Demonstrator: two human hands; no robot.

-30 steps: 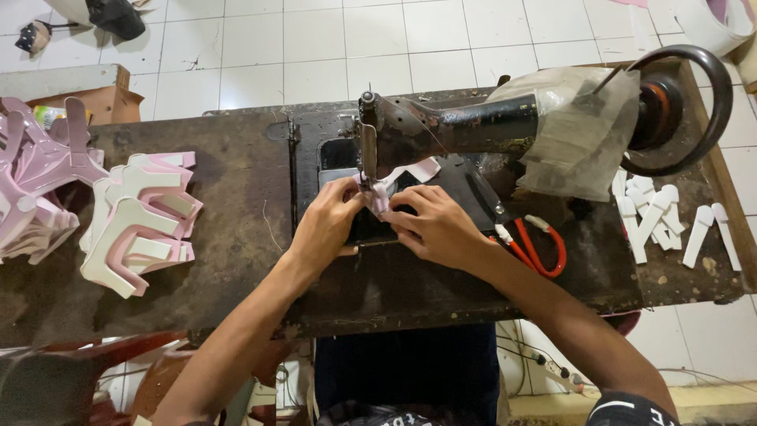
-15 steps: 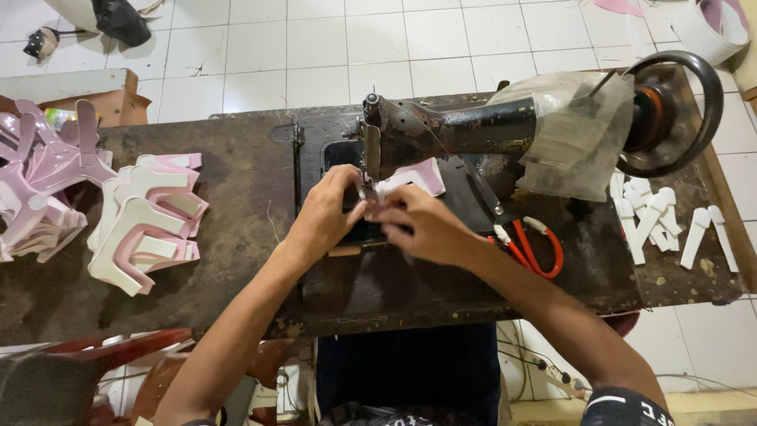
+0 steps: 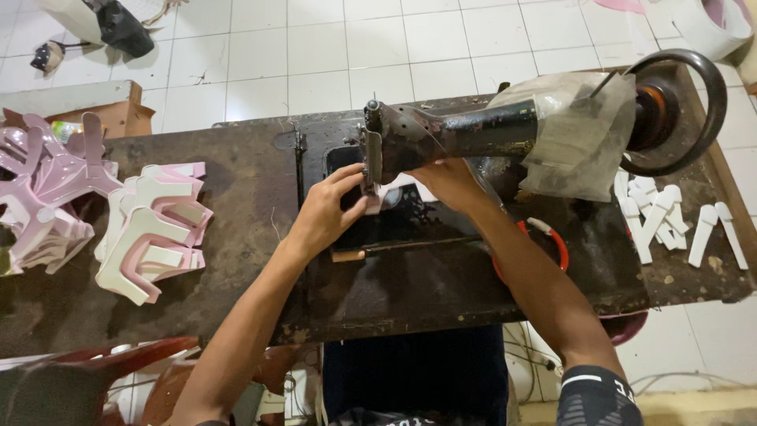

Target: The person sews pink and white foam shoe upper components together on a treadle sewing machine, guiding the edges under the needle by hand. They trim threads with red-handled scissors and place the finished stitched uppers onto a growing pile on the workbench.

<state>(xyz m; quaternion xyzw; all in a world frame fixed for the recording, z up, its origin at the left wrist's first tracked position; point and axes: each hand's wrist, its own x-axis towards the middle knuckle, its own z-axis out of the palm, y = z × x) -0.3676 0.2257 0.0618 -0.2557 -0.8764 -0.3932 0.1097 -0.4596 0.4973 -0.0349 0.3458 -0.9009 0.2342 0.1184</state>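
An old black sewing machine [image 3: 465,134] stands on a worn dark table [image 3: 213,260]. My left hand [image 3: 327,211] rests on the machine bed beside the needle, fingers pressing a small pale pink piece [image 3: 386,196]. Under the machine arm, my right hand [image 3: 445,180] holds the same piece from the right; most of that piece is hidden. Red-handled scissors [image 3: 548,237] lie partly under my right forearm.
A stack of white and pink cut pieces [image 3: 150,233] lies on the table's left, with more pink pieces [image 3: 43,189] at the far left edge. Several white strips [image 3: 670,217] lie at the right. The handwheel [image 3: 682,110] sits at the right end. Tiled floor lies beyond.
Both hands have moved up toward the needle and further under the machine arm, carrying the pale piece with them. The right hand now hides behind the arm.
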